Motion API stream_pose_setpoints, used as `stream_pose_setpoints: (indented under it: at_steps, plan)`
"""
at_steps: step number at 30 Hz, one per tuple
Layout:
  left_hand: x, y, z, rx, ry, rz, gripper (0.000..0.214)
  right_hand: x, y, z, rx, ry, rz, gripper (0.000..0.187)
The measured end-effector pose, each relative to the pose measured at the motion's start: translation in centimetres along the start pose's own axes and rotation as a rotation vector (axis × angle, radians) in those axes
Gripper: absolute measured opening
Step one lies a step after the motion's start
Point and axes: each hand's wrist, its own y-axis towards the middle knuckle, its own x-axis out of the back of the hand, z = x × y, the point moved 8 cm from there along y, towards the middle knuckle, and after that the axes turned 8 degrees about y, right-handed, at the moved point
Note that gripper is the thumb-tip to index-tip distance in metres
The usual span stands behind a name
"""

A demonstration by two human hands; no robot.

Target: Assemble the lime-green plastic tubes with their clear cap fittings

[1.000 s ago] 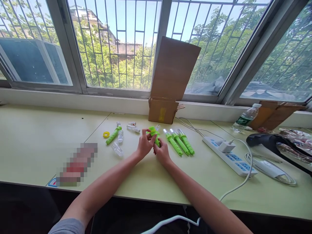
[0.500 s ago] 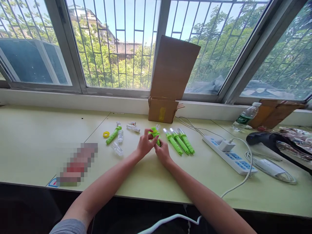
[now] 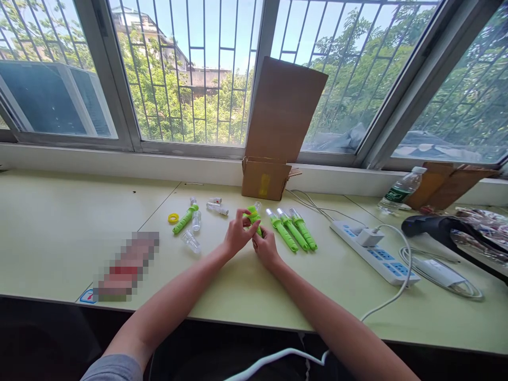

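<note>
Both hands meet over the middle of the table around a green plastic stick [image 3: 253, 212] with a clear tip. My left hand [image 3: 237, 233] is closed on its upper part, thumb and fingers pinching near the collar. Lower down, my right hand [image 3: 265, 246] grips the handle end, most of which the fingers hide. Right of the hands lie three similar green sticks with clear caps [image 3: 293, 230], side by side. To the left rest another green stick [image 3: 185, 219], clear plastic caps [image 3: 191, 243], small clear tubes with white ends [image 3: 217, 209] and a yellow ring [image 3: 173, 218].
An upright cardboard box [image 3: 264, 180] stands by the window. On the right are a white power strip [image 3: 373, 251] with a plugged charger, coiled cables, a water bottle [image 3: 401, 189] and a black curved strap [image 3: 448, 225]. A blurred patch [image 3: 127, 267] covers something at left.
Both hands stay in nearly the same place on the green stick. The left fingers and thumb have shifted very slightly; the objects on the table have not moved.
</note>
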Motion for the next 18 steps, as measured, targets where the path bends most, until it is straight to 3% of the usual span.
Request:
stream_pose_setpoints:
  at_steps: [18]
  plan:
    - [-0.19,0.12,0.2,0.016,0.025,0.03,0.039,-0.24,-0.29,0.01,-0.077,0.121,0.005,0.029]
